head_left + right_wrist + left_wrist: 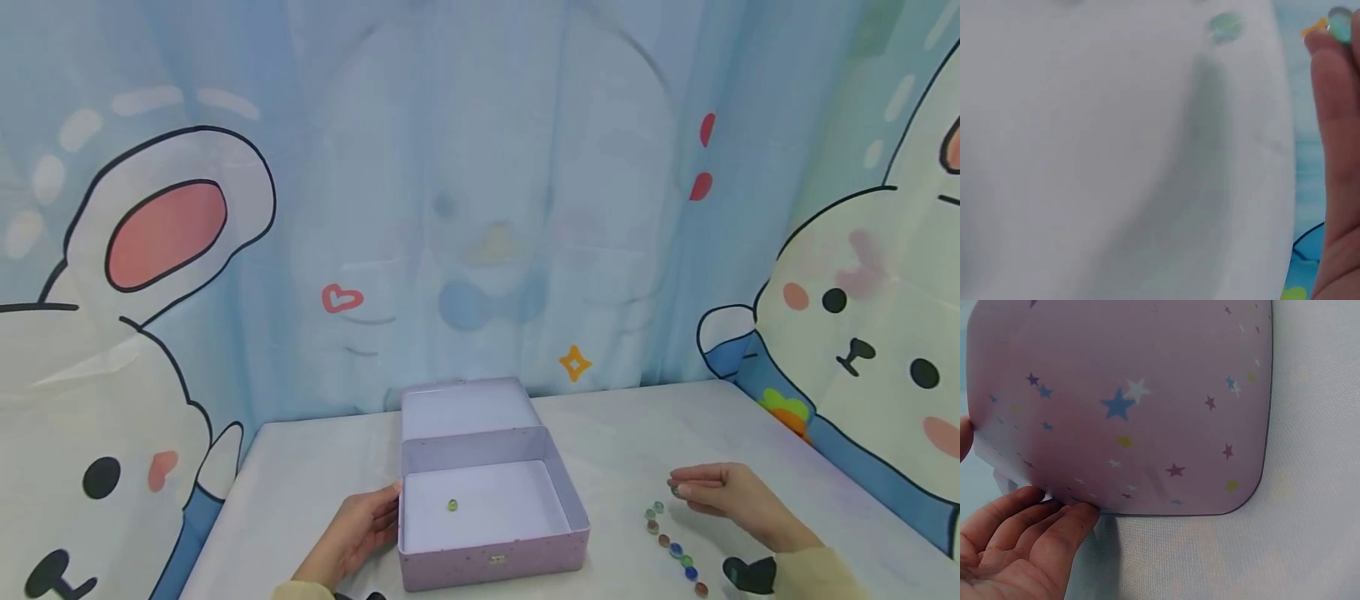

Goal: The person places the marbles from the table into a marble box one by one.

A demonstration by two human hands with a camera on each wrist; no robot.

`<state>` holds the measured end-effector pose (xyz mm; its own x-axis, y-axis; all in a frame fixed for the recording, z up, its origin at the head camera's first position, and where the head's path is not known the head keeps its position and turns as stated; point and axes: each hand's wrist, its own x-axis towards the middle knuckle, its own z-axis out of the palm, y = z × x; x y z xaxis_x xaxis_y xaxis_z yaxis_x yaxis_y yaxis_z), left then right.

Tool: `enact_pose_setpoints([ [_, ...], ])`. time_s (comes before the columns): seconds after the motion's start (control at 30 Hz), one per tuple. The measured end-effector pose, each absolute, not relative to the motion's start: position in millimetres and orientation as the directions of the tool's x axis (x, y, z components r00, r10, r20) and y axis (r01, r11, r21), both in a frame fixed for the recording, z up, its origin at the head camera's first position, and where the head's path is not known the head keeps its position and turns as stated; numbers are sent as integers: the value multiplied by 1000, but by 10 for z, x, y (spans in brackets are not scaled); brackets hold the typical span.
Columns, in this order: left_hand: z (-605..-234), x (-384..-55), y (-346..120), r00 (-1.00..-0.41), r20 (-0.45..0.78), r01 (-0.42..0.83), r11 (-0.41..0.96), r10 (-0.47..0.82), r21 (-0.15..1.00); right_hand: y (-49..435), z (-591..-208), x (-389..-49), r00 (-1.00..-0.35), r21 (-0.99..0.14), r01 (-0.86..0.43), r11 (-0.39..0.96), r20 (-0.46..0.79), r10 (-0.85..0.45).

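Observation:
An open lilac box (495,571) stands on the table, its lid (465,408) tipped back behind it. One yellow-green glass marble (452,505) lies inside on the white bottom. My left hand (360,533) holds the box by its left side. In the left wrist view, its fingers (1063,540) bend against the lower edge of the star-patterned wall (1147,437). To the right of the box, my right hand (735,500) pinches a greenish glass marble (1340,26) between its fingertips, above the table. Below it, a green marble (1227,26) lies on the white surface.
A curved row of several glass marbles, green, brown and blue, lies right of the box, with a blue marble (677,550) midway. The white-covered table (622,450) ends at a pale blue curtain (480,208) printed with cartoon rabbits.

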<state>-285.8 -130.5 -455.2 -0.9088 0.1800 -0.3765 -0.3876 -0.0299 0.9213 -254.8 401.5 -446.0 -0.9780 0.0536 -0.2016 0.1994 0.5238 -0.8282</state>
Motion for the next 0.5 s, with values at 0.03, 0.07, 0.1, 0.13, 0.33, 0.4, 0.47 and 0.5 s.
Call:
enact_pose_setpoints([
  [0.03, -4553, -2854, -1301, -911, -371, -382, -32, 183, 923, 4004, -4426, -2550, -980, -843, 185, 505, -194, 35],
  [0.07, -4553, -2850, -1299, -911, -367, -380, -34, 186, 925, 3979, -4390, -2557, -982, -856, 169, 488, -186, 15],
  [0.1, -4553, -2846, -1299, -913, -363, -376, -37, 189, 926, 3936, -4351, -2571, -984, -864, 155, 478, -178, -3],
  [0.13, -4555, -2842, -1300, -914, -356, -370, -39, 195, 928, 3875, -4304, -2588, -985, -870, 139, 474, -169, -21],
  [0.33, -4561, -2850, -1308, -914, -361, -375, -46, 186, 926, 3302, -4036, -2802, -986, -889, 27, 457, -100, -137],
  [0.4, -4563, -2849, -1308, -913, -368, -380, -41, 179, 924, 3087, -3962, -2879, -979, -898, -27, 438, -65, -194],
  [0.47, -4559, -2844, -1309, -913, -367, -379, -35, 181, 925, 2875, -3892, -2941, -969, -905, -74, 419, -33, -244],
  [0.5, -4555, -2841, -1307, -914, -360, -372, -30, 188, 928, 2777, -3862, -2972, -963, -908, -97, 409, -18, -267],
])
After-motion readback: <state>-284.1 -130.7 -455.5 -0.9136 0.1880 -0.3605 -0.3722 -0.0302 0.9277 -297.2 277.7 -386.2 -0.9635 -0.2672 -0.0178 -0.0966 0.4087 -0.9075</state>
